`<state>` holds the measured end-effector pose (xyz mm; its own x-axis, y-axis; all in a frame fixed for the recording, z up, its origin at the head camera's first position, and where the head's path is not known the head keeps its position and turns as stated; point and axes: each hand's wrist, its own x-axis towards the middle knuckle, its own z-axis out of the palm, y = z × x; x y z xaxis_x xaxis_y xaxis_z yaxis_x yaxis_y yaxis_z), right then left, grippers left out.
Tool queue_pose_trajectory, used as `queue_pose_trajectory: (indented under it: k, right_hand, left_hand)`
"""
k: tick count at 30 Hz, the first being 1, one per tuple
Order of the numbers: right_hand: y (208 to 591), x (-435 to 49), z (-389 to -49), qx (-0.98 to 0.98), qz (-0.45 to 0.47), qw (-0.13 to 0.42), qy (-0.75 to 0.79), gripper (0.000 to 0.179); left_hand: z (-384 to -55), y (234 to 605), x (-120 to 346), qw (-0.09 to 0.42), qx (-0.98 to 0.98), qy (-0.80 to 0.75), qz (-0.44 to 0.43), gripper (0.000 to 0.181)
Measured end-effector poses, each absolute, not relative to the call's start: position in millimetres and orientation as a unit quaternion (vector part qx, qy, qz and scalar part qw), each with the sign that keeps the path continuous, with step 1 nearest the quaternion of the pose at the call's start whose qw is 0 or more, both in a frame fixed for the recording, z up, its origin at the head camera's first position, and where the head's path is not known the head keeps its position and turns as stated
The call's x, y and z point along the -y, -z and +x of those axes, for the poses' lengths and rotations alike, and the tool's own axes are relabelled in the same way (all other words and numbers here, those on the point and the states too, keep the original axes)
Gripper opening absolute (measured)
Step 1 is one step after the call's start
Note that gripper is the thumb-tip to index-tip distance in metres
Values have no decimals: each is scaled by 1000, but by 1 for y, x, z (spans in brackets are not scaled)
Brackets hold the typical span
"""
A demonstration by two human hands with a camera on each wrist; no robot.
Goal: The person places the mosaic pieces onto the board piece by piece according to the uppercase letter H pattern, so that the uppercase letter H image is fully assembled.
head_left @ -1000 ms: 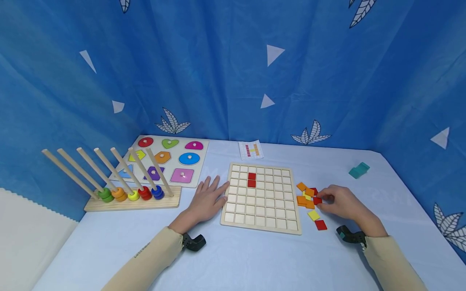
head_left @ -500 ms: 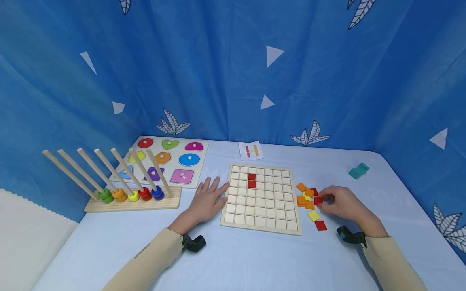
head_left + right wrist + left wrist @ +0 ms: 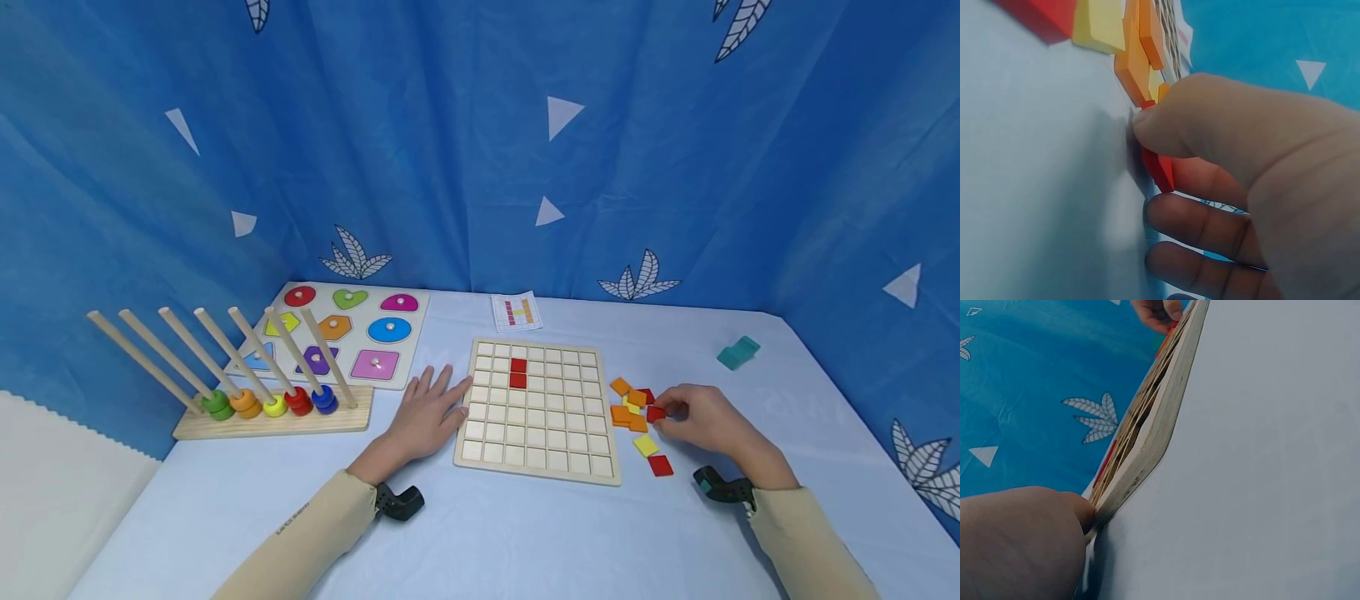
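1. Two hands flank the grid board. The right hand pinches a red tile between thumb and finger, probably because it is thin and flat.
2. Fingers spread, the left hand grasps nothing; it touches the board's left edge, perhaps to steady it.
3. Loose tiles lie just beside the board's right edge, presumably for easy reach.
4. White tablecloth stretches before the board and right of the tiles, seemingly leaving moving room; the peg stand limits the left side.
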<state>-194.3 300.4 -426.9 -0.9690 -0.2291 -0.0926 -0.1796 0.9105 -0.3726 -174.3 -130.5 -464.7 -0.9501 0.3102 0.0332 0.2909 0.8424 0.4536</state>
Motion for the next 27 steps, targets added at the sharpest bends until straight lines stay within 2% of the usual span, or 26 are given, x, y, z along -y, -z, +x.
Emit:
queue_pose_trajectory:
  k: [12, 21, 27]
  right_hand:
    - [422, -298, -195, -973, -118, 57, 188, 35]
    - [412, -284, -198, -972, -153, 17, 177, 28]
    - [404, -268, -206, -964, -191, 24, 185, 22]
  left_hand:
    - [-174, 466, 131, 18, -958, -237, 158, 54]
    - [-175, 466, 131, 11, -958, -237, 158, 54]
    - [-175, 466, 131, 16, -959, -235, 159, 54]
